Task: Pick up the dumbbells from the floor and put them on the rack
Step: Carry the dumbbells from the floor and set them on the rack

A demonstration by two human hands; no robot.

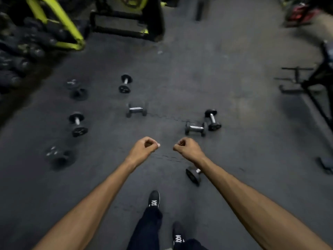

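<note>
Head view, looking down on the dark rubber floor (234, 78). Eight dumbbells counted on it, none lifted: upper dumbbell (125, 83) and centre dumbbell (136, 110) in mid-frame; chrome-handled dumbbell (195, 128) with angled dumbbell (212, 120) touching or just beside it, right of centre; near dumbbell (193, 175), partly hidden under the right forearm; left dumbbell (77, 124); and two blurred ones, far-left dumbbell (76, 89) and lower-left dumbbell (57, 156). Left grip (144, 147) and right grip (187, 147), both bare hands, reach forward above the floor, near each other at frame centre. Fingers of each are curled in together, nothing held. Rack (72, 31), yellow-green frame, sits at the upper left of the frame and carries dark dumbbells, too blurred to count. Judgement: all the visible floor work is left to do, eight to carry. Whether any racked ones belong to this job cannot be told. Closest to the grips are the near dumbbell and the two right of centre. Room: a wide bare lane runs from frame centre toward the upper left, but the left dumbbell and far-left dumbbell lie in front of the rack, a likely trip risk. Black-framed equipment (315, 78) crowds the right edge. Machine base (126, 24) stands at top centre, just right of the rack. Front shoe (154, 199) at bottom centre is apart from the near dumbbell.
</note>
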